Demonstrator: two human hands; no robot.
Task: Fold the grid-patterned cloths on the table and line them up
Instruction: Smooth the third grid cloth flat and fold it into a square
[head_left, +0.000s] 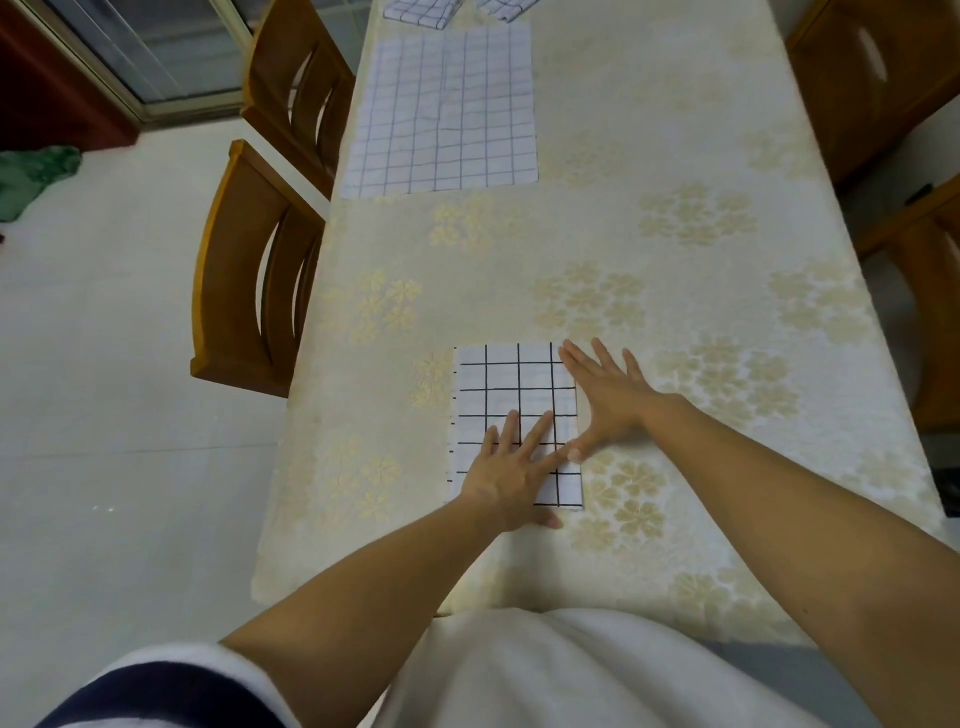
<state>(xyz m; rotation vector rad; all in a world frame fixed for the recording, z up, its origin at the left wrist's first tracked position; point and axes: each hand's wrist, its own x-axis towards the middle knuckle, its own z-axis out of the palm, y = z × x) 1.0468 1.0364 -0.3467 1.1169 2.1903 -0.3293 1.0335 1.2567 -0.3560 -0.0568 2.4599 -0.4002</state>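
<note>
A folded white cloth with a black grid (511, 387) lies near the table's front edge. My left hand (511, 470) rests flat on its lower part, fingers spread. My right hand (605, 397) presses flat along the cloth's right edge, fingers apart and thumb pointing down toward the left hand. A larger grid cloth (447, 111) lies spread flat at the far left of the table. Two more grid cloths, one (421, 10) left and one (506, 8) right, show partly at the far edge.
The table carries a cream floral tablecloth (675, 249). Two wooden chairs, one near (249, 280) and one farther (296, 83), stand along its left side, and further chairs (878, 83) stand on the right. A green bundle (36, 174) lies on the floor at left.
</note>
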